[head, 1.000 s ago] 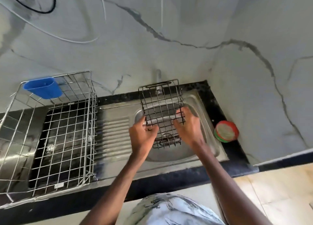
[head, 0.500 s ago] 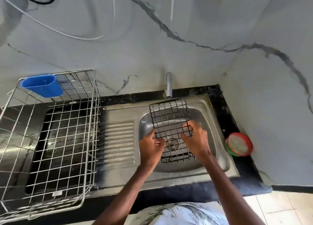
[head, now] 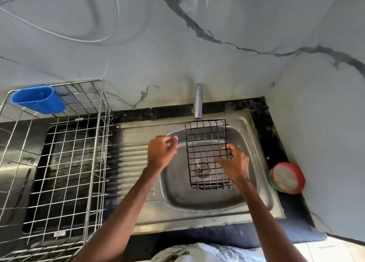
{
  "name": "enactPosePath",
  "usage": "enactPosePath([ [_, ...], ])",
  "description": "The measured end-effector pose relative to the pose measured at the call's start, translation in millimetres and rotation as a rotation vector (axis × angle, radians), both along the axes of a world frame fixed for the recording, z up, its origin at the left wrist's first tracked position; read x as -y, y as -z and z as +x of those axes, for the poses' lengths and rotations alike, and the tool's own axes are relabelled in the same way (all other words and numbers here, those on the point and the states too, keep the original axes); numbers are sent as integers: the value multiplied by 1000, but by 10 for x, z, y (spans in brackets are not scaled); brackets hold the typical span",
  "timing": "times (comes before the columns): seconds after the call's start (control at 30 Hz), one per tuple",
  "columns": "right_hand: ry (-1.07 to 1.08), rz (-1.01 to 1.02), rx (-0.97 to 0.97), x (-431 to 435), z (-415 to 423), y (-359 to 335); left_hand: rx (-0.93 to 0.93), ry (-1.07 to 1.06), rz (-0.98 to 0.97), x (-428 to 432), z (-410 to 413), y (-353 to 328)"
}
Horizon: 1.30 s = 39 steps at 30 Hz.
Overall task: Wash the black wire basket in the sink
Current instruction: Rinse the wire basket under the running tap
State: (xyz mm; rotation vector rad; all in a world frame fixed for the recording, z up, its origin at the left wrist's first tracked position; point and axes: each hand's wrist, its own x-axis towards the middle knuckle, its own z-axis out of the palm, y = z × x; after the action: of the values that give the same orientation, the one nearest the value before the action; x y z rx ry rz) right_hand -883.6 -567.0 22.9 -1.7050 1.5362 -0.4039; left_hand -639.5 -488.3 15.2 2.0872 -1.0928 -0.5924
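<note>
The black wire basket (head: 205, 143) rests in the steel sink (head: 177, 194), directly below the tap (head: 198, 100), with the drain showing through its grid. My right hand (head: 235, 162) grips the basket's right side wall with thumb and fingers. My left hand (head: 162, 151) hovers to the left of the basket, over the sink's left rim, apart from the wires, its fingers curled in and holding nothing. No water is visibly running from the tap.
A large silver wire dish rack (head: 59, 163) stands on the draining board at left, with a blue plastic cup (head: 37, 101) hung on its back corner. A round red-and-green tub (head: 286, 177) sits on the black counter right of the sink. Marble walls close in behind and right.
The basket went from held up in both hands down into the sink. My left hand has let go of it and moved away to the left; my right hand still holds it.
</note>
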Motion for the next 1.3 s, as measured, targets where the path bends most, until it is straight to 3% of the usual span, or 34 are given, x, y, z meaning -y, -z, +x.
enactPosePath([
  [0.07,21,11,-29,53,-34,100,177,79,-71,293,99,41],
  [0.2,28,60,-70,90,-69,214,374,497,-110,964,238,143],
  [0.37,23,70,-110,74,-77,281,965,909,-121,1571,479,434],
  [0.43,34,68,-103,73,-84,312,1096,981,-103,1684,530,465],
  [0.7,24,52,-93,119,16,360,1313,1069,-16,1720,463,437],
  [0.87,12,42,-83,135,15,307,1288,1005,66,1581,411,502],
  [1.07,18,25,-67,118,-53,300,1081,890,201,1342,483,723],
  [1.13,12,22,-70,119,-62,285,912,879,271,1306,518,781],
  [1.3,21,25,-66,114,-78,255,325,667,180,1211,473,621],
])
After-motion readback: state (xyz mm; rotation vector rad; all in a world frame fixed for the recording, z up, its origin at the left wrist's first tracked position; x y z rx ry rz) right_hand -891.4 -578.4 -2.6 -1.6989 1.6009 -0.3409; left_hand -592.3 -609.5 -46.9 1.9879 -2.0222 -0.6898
